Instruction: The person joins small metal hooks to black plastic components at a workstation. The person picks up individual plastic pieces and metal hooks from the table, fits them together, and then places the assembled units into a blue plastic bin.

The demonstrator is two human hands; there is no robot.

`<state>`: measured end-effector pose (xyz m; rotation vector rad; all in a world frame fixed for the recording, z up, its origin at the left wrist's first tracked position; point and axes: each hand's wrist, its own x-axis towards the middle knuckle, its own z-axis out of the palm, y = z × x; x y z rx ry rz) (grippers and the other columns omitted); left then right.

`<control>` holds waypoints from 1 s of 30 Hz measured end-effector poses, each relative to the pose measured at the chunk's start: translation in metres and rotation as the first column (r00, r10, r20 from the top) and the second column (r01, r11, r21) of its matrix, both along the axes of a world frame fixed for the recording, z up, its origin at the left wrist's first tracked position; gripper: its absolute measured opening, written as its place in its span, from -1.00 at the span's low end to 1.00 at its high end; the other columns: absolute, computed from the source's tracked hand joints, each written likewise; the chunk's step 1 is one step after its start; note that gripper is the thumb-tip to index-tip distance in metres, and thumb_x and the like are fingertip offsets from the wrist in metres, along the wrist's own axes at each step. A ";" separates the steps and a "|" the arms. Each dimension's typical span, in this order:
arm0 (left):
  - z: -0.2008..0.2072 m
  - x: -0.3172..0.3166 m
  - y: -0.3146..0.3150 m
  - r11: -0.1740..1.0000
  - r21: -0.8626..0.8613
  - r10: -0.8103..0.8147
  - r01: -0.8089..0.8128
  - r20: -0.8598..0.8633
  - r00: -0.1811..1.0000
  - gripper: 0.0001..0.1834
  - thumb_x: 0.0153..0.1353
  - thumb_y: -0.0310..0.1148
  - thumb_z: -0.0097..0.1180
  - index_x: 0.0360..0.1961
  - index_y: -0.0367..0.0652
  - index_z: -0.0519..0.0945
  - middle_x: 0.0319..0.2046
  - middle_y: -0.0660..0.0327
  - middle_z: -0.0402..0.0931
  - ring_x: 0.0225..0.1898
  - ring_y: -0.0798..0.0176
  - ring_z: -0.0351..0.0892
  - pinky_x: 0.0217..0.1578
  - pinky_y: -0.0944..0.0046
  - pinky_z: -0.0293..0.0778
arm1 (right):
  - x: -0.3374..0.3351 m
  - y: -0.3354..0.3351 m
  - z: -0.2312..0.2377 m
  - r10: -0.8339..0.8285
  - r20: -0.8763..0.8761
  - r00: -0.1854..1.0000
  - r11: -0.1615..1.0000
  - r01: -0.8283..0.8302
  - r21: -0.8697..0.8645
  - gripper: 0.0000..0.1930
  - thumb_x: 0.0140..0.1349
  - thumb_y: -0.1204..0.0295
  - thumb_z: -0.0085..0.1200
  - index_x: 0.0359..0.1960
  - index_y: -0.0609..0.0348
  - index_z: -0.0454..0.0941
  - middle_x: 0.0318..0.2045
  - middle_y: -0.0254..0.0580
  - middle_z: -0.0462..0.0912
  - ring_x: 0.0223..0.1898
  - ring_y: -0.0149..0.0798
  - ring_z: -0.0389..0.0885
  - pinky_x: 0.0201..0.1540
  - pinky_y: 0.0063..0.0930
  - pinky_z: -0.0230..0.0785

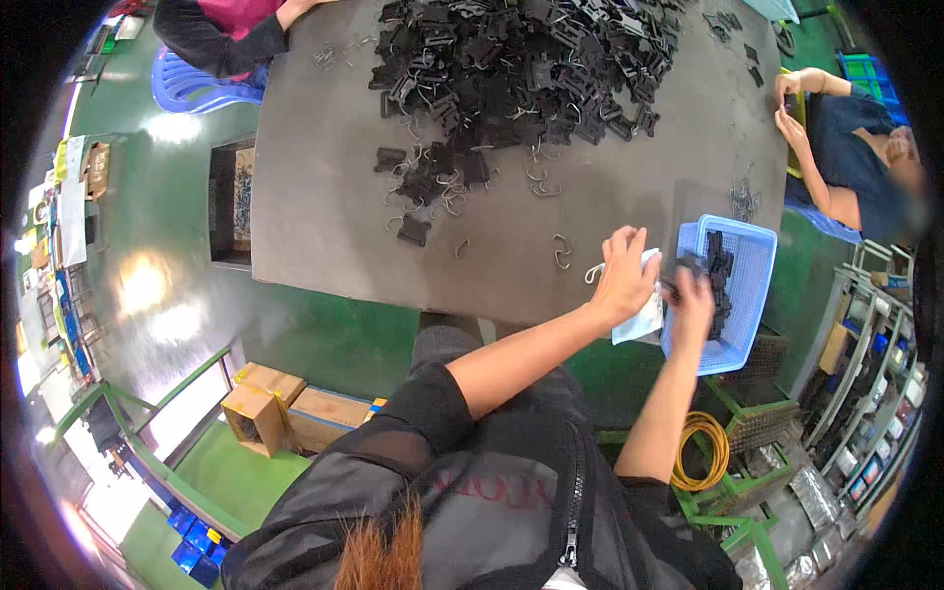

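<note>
Head view: 2 hands of the wearer, both at the near R part of the surface [334, 197]. L hand [626, 280]: half open, fingers bent, over 1 lt-blue sheet [637, 326] w/ a white loop by the fingertips; can't tell if it grips the sheet or just rests on it. R hand [693, 300]: blurred by motion, fingers closed on 1 dark piece [687, 265], over the L side of 1 blue basket [749, 285]. Basket sits at the surface's near R corner, w/ a column of black parts [721, 270] inside, too blurred to count.

Counts: 1 big heap of black pieces [521, 74] at the far middle, dozens+, not countable; bent wire hooks mixed in at its near edge. Nearer: 1 lone black piece [414, 231], 1 single hook [460, 249] to its R, then a small hook group [561, 252], approx 2. 1 more hook cluster [743, 200] just beyond basket, too fine to count.

Co-workers: 2. One at R edge w/ both hands [798, 108] close together; other at far L, dk sleeve [221, 44] showing.
</note>
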<state>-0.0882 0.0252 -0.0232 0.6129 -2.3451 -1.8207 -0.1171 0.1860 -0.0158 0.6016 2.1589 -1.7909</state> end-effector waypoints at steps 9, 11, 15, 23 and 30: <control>-0.072 0.004 -0.238 0.686 -0.707 0.325 -0.172 0.087 0.942 -0.32 -0.06 -0.30 0.28 0.11 -0.22 0.31 0.08 0.06 0.21 0.12 -0.07 0.16 0.04 -0.07 0.22 | -0.023 0.154 -0.074 0.020 -0.158 0.987 0.548 0.122 0.828 -0.59 0.12 0.27 0.19 -0.06 0.24 0.46 -0.19 -0.04 0.56 -0.24 -0.07 0.55 -0.17 -0.22 0.43; -0.074 0.009 -0.262 0.659 -0.749 0.320 -0.071 0.193 0.928 -0.36 -0.06 -0.26 0.30 0.06 -0.15 0.34 0.04 0.12 0.26 0.11 -0.01 0.18 0.01 -0.06 0.22 | -0.037 0.080 -0.048 0.136 -0.205 0.969 0.193 0.177 0.965 -0.52 0.06 0.28 0.19 0.01 0.24 0.42 -0.14 0.05 0.54 -0.06 0.06 0.45 0.04 -0.11 0.25; -0.071 0.013 -0.273 0.699 -0.711 0.129 0.077 0.231 0.964 -0.55 -0.04 -0.29 0.26 -0.09 -0.08 0.42 -0.05 0.22 0.34 0.09 0.08 0.23 -0.03 -0.02 0.23 | -0.056 -0.098 -0.018 0.505 -0.445 0.739 0.450 0.215 0.867 -0.66 -0.04 0.41 0.12 -0.14 0.11 0.53 -0.21 -0.11 0.56 -0.06 -0.01 0.44 0.05 -0.11 0.20; -0.082 0.079 -0.313 0.894 -0.426 0.199 -0.141 0.095 0.975 -0.79 0.10 -0.43 0.14 -0.21 -0.21 0.52 -0.21 0.18 0.51 -0.19 0.09 0.50 -0.17 0.13 0.45 | -0.012 -0.331 -0.076 0.697 0.217 0.683 0.095 -0.389 0.916 -0.64 -0.07 0.12 0.28 -0.28 0.00 0.55 -0.29 -0.31 0.56 -0.14 -0.18 0.48 0.00 -0.18 0.14; -0.048 0.075 -0.394 0.514 0.784 0.286 -0.347 0.225 0.931 -0.70 0.18 -0.31 0.12 -0.11 -0.16 0.40 -0.27 0.25 0.51 -0.29 0.33 0.52 -0.21 0.20 0.53 | -0.020 -0.351 -0.059 0.767 0.196 0.610 0.437 -0.722 0.536 -0.56 -0.08 0.31 0.32 -0.14 0.09 0.44 -0.21 -0.06 0.62 -0.10 -0.03 0.56 -0.07 -0.20 0.30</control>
